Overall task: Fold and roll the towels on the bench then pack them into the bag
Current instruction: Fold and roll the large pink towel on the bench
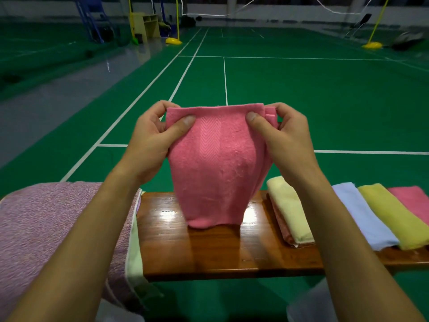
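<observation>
Left hand (151, 140) and right hand (282, 135) each pinch a top corner of the pink towel (216, 168); its lower edge touches the bench (209, 252).

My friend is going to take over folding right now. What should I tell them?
Left hand and right hand each pinch a top corner of the folded pink towel, held upright with its bottom edge touching the wooden bench.
To the right on the bench lie folded towels: a pale yellow towel on top of a pink one, then a light blue towel, a yellow towel and another pink towel.
On the left lies a large mauve towel, spread out.
Done: several towels folded.
Left: roll them and pack them. No bag is in view.
</observation>
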Available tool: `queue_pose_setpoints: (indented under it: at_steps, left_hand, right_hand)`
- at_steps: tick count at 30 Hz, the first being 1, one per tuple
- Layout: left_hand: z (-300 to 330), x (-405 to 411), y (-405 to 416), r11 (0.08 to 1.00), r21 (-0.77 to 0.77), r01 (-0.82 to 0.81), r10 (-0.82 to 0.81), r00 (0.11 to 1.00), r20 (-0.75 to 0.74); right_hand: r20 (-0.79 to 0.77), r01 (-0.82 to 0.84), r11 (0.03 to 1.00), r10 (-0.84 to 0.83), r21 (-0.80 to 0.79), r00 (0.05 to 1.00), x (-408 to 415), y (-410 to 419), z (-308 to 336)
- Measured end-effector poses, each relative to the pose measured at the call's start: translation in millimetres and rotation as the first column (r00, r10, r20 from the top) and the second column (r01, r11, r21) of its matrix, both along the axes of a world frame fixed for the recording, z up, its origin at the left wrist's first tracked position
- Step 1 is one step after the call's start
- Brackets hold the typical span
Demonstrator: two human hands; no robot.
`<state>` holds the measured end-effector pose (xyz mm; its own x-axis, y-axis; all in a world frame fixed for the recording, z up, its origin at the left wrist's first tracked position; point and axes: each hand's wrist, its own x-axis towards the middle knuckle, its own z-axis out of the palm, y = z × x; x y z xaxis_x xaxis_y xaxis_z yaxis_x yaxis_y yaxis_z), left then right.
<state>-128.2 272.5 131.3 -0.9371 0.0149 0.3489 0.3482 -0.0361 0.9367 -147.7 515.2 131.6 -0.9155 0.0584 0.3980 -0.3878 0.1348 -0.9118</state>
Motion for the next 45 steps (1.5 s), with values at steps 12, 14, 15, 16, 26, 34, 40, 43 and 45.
queue_pose_setpoints:
  at_steps: [12,14,15,16,26,34,40,43,45]
  left_hand:
    - [-95.2,-45.4,-17.6,0.960,-0.233,-0.157,0.227,0.922,0.313]
    - [-124.5,-60.3,-18.8,0.939,-0.297,-0.173,0.272,0.902,0.334]
    - [-136.4,-68.4,-19.7,0.928,-0.319,-0.192,0.299,0.894,0.334]
    - [-146.5,-76.2,-21.3,0.916,-0.338,-0.215,0.329,0.885,0.330]
    - [-186.8,-112.0,-25.1,0.826,-0.478,-0.298,0.407,0.903,0.141]
    - [-176.3,-56.6,-25.1,0.869,-0.491,-0.053,0.180,0.960,0.216]
    - [-173.2,7.1,-33.0,0.800,-0.572,0.181,-0.050,0.970,0.237]
    - [-178.7,30.9,-36.3,0.675,-0.668,0.312,-0.172,0.948,0.269]
    - [-186.1,42.3,-41.0,0.582,-0.728,0.362,-0.209,0.932,0.296]
  right_hand:
    - [0.241,0.041,0.973,-0.097,0.226,0.966,-55.1,-11.5,-98.1]
    - [0.300,0.032,0.953,-0.127,0.303,0.945,-71.6,-20.2,-131.2]
    - [0.325,0.028,0.945,-0.140,0.326,0.935,-77.7,-24.5,-143.4]
    - [0.341,0.027,0.944,-0.146,0.330,0.929,-83.4,-28.1,-153.6]
    - [0.258,0.167,0.881,-0.303,0.442,0.917,-99.6,-39.3,-173.1]
    - [0.360,-0.115,0.936,-0.013,0.333,0.933,-63.9,-26.1,-162.8]
    - [0.415,-0.387,0.834,0.214,0.393,0.884,-4.4,3.1,-172.9]
    - [0.432,-0.526,0.699,0.332,0.484,0.839,23.4,20.8,-177.9]
    - [0.482,-0.608,0.631,0.389,0.482,0.785,38.3,28.5,-179.3]
